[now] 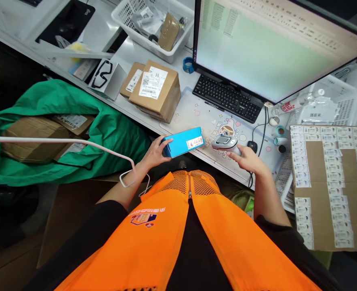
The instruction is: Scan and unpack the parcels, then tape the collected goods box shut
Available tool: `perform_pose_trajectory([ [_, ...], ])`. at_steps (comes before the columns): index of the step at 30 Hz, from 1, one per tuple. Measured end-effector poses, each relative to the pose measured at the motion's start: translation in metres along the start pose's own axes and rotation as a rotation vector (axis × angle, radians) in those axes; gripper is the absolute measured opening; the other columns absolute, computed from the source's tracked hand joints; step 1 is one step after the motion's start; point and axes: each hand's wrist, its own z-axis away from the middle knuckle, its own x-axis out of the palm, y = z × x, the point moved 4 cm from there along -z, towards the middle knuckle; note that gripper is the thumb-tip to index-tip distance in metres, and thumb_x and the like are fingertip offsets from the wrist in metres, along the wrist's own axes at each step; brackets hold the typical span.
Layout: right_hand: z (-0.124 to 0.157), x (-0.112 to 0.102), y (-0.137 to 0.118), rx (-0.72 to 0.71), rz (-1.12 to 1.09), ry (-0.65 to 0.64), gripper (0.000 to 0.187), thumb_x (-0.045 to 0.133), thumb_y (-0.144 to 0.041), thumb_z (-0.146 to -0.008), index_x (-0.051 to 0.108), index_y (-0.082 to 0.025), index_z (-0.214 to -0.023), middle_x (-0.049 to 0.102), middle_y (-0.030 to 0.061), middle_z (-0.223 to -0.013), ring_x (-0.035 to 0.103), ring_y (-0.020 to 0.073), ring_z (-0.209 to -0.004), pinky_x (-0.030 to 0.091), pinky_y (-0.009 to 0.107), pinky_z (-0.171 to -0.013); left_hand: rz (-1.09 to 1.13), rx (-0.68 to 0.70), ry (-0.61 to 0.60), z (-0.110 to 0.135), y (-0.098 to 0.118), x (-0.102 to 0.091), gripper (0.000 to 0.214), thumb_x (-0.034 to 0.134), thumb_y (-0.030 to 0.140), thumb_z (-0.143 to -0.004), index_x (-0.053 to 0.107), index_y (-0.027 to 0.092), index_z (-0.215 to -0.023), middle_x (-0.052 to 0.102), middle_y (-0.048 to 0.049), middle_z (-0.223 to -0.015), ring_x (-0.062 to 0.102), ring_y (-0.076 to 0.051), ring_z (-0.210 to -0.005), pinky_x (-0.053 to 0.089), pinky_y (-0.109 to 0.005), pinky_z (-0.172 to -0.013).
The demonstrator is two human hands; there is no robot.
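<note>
A blue box (178,146) with a white printed label is gripped at its left end by my left hand (158,152), just in front of the desk edge. My right hand (245,157) is wrapped round the handle of a grey and white barcode scanner (225,142). The scanner's head points left, towards the labelled end of the box, with a small space between them. Beneath both lies a pale desk mat (196,107) with a cartoon print.
Two taped cardboard boxes (157,89) stand at the back left, near a white basket (154,44) of parcels. Behind the mat are a keyboard (227,97) and a monitor (275,44). A green sack (112,125) of parcels is left; a label-covered cardboard sheet (318,161) is right.
</note>
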Motion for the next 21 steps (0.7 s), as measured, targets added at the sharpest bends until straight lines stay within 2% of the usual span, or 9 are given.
perform_pose_trajectory([
  [4, -0.002, -0.005, -0.002, -0.078, 0.08, 0.038, 0.046, 0.064, -0.059, -0.093, 0.073, -0.015, -0.105, 0.071, 0.0086, -0.08, 0.067, 0.0277, -0.082, 0.051, 0.034, -0.077, -0.015, 0.012, -0.004, 0.001, 0.001, 0.0, 0.096, 0.093, 0.029, -0.073, 0.047, 0.026, -0.157, 0.043, -0.019, -0.161, 0.047, -0.043, -0.151, 0.042, -0.06, -0.125],
  [7, -0.014, 0.004, -0.004, -0.143, 0.143, 0.014, 0.041, 0.065, -0.055, -0.093, 0.073, -0.017, -0.107, 0.077, 0.0124, -0.098, 0.069, 0.0304, -0.093, 0.052, 0.036, -0.085, -0.001, 0.015, -0.003, 0.0, 0.002, -0.001, 0.094, 0.092, 0.029, -0.075, 0.046, 0.026, -0.157, 0.043, -0.0188, -0.16, 0.047, -0.042, -0.151, 0.043, -0.061, -0.125],
  [12, -0.039, 0.022, -0.002, -0.117, 0.277, -0.052, 0.04, 0.065, -0.057, -0.093, 0.071, -0.018, -0.099, 0.076, 0.0113, -0.089, 0.068, 0.0294, -0.083, 0.048, 0.034, -0.075, 0.006, 0.017, -0.009, -0.001, 0.002, -0.002, 0.094, 0.092, 0.028, -0.075, 0.047, 0.028, -0.157, 0.042, -0.0183, -0.16, 0.048, -0.042, -0.15, 0.045, -0.062, -0.123],
  [21, -0.048, 0.019, -0.001, -0.148, 0.374, -0.057, 0.035, 0.065, -0.055, -0.096, 0.068, -0.02, -0.095, 0.075, 0.01, -0.087, 0.068, 0.0278, -0.081, 0.045, 0.033, -0.072, 0.004, 0.013, -0.001, 0.001, 0.003, 0.0, 0.093, 0.09, 0.028, -0.077, 0.045, 0.028, -0.158, 0.041, -0.0176, -0.161, 0.046, -0.041, -0.152, 0.043, -0.061, -0.124],
])
